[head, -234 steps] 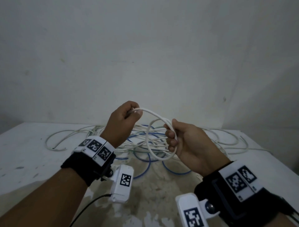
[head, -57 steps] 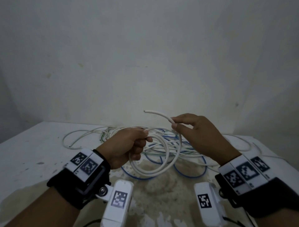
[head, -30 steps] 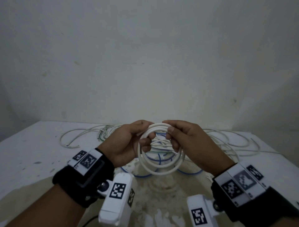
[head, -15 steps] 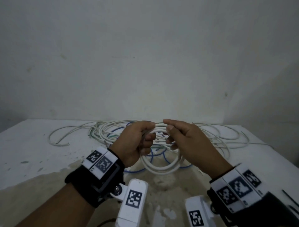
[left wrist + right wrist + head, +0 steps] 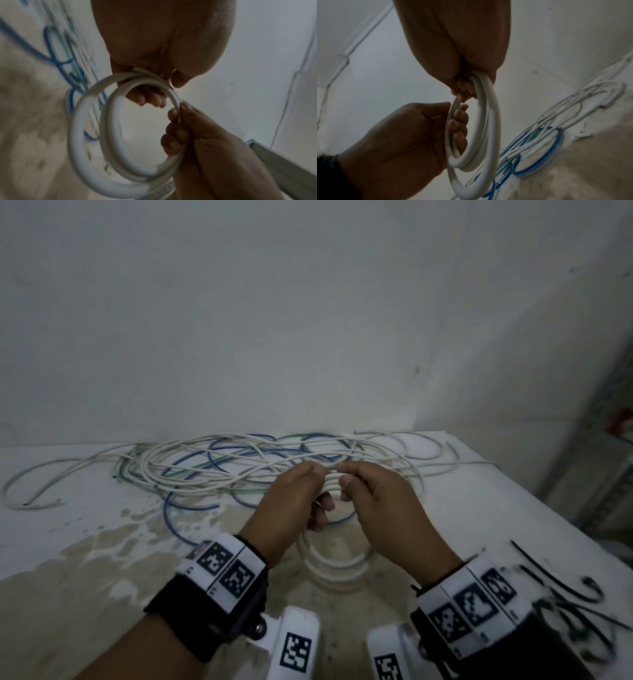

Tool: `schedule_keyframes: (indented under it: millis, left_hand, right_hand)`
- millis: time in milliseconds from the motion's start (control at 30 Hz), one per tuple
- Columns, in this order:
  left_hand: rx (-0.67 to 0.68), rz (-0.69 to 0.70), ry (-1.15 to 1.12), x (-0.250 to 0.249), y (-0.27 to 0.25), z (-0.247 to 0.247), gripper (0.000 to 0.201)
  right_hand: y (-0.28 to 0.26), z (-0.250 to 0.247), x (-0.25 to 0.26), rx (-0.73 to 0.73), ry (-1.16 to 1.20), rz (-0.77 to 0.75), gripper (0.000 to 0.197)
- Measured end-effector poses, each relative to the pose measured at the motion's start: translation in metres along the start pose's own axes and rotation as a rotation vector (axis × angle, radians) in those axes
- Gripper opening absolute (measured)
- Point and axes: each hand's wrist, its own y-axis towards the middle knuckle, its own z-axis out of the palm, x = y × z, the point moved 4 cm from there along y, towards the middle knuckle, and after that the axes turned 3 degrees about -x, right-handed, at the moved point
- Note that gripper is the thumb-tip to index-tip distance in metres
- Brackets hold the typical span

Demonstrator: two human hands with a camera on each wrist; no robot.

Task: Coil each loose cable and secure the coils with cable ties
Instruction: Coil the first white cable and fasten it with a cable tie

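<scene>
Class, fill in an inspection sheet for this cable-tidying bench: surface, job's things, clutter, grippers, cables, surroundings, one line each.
Surface: white table, stained and worn near the front.
Job's things: white cable coil wound into a few loops, untied; black cable ties lying at the right.
Clutter: nothing seen.
Grippers: left hand and right hand both grip the coil at its top.
Cables: loose cables, white, blue and green, tangled at the back of the table.
Surroundings: plain white wall; a blurred metal frame at the right.
</scene>
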Motion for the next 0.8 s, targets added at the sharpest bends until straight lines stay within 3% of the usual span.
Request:
schedule_keyframes:
  millis: [67, 167, 300, 467, 633, 700, 800]
  left_hand:
    - [0.031, -0.028, -0.111, 0.010, -0.001, 0.016, 0.028]
    - [0.096, -0.192, -0.316, 0.025, 0.002, 0.035, 0.018]
    - [0.180, -0.330, -0.434, 0.037, 0.003, 0.054, 0.017]
    - [0.166, -0.345, -0.449, 0.045, -0.002, 0.071, 0.025]
    - [0.164, -0.363, -0.463, 0.053, -0.002, 0.073, 0.012]
    - [0.143, -0.388, -0.514, 0.058, -0.003, 0.071, 0.013]
    - [0.063, -0.391, -0.571, 0.066, 0.001, 0.062, 0.015]
  right_hand:
    - [-0.004, -0.007, -0.017, -0.023, 0.069, 0.118, 0.013]
    - [-0.011, -0.016, -0.036, -0.024, 0.170, 0.247, 0.017]
    - [-0.019, -0.032, -0.047, 0.007, 0.249, 0.375, 0.015]
    - [-0.024, -0.041, -0.057, -0.012, 0.182, 0.380, 0.014]
    - [-0.028, -0.041, -0.056, 0.059, 0.222, 0.421, 0.010]
    - [-0.026, -0.049, -0.058, 0.080, 0.084, 0.414, 0.014]
    - [-0.021, -0.076, -0.061, 0.095, -0.334, 0.368, 0.018]
